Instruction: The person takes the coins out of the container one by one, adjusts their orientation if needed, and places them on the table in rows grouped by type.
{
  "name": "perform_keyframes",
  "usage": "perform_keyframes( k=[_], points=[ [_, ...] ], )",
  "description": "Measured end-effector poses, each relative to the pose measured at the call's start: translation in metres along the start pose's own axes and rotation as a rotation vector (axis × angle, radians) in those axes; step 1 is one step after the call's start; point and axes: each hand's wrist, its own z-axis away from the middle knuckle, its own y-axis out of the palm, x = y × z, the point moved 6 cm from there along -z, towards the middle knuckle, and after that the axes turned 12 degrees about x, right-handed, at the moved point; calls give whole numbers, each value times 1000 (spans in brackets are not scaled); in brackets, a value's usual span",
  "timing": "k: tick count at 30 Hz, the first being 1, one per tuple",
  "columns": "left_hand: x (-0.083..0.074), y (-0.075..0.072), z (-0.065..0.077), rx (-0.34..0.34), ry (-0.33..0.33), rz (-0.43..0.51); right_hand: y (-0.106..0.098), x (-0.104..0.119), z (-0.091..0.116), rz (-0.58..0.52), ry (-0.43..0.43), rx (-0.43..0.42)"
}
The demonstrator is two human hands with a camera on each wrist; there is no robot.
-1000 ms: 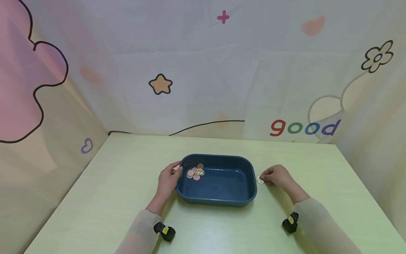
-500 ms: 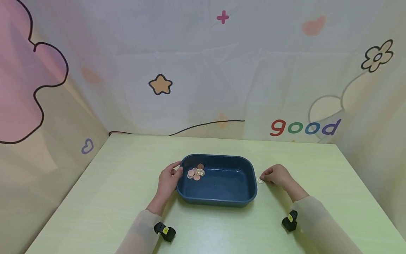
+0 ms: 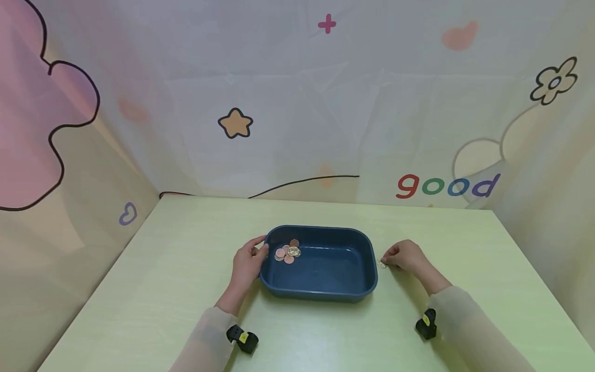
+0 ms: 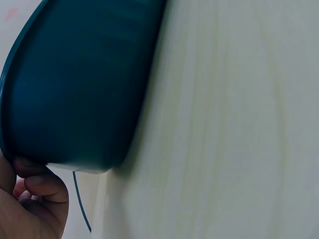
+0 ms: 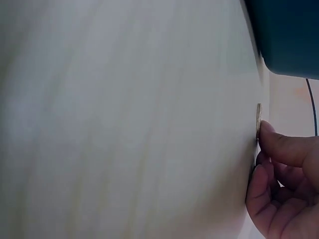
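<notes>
A dark blue plastic tub (image 3: 321,279) with rounded corners stands on the table. Several copper and gold coins (image 3: 288,260) lie in its left end. My left hand (image 3: 247,262) grips the tub's left wall, the thumb at the rim; in the left wrist view, curled fingers (image 4: 47,191) show against the wall. Just outside the tub's right wall, my right hand (image 3: 405,256) holds a gold coin (image 3: 382,265) between thumb and fingertips at the tabletop. The right wrist view shows this coin (image 5: 258,121) edge-on at the thumb tip, the other fingers curled beneath.
The pale green table (image 3: 186,289) extends on all sides of the tub. Behind it hangs a printed cloth backdrop (image 3: 297,113), which also closes in both sides. A small black camera (image 3: 243,339) sits on each wrist.
Less of the gold coin under my right fingertips shows now, and it looks slightly tilted. The right hand has shifted only a little. My left hand and the tub stay almost in place.
</notes>
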Motion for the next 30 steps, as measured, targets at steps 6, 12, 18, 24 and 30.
perform_keyframes(
  k=[6,12,18,24,30],
  points=[
    [2,1,-1,1,6,-1,-1,-2,1,-19,6,34],
    [3,0,-2,6,11,0,-5,-2,2,-109,2,126],
    [1,-1,-3,9,-1,0,-9,1,3,-145,-27,141],
    [0,-1,-2,12,10,-4,-18,7,6,-164,-86,120],
    [1,-1,-1,12,1,7,-29,21,14,-174,-142,74]
  ],
)
